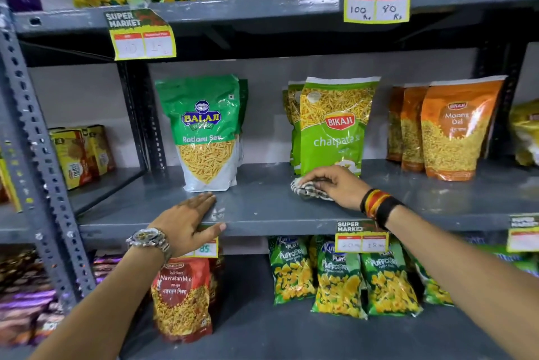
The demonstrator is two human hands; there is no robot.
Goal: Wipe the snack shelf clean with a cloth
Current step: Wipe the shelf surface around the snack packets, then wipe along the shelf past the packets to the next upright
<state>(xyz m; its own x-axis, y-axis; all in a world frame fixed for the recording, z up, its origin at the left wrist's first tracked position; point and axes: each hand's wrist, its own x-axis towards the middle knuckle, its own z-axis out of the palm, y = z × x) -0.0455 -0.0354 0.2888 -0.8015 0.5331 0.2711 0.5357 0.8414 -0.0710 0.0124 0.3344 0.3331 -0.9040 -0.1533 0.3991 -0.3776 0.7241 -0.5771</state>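
Observation:
The grey metal snack shelf [262, 208] runs across the middle of the view. My right hand [335, 187] presses a crumpled checked cloth [304, 189] flat on the shelf, right in front of the green Bikaji packet [332, 132]. My left hand [186, 222] lies flat on the shelf's front edge with the thumb hooked over the lip, just in front of the green Balaji packet [207, 132]. It holds nothing.
Orange Moong Dal packets [455, 132] stand at the right of the same shelf. Puffcorn bags [338, 281] and a red Navratan Mix bag [182, 298] sit on the shelf below. A perforated steel upright [38, 161] rises at the left. Price tags [361, 238] hang from the shelf edges.

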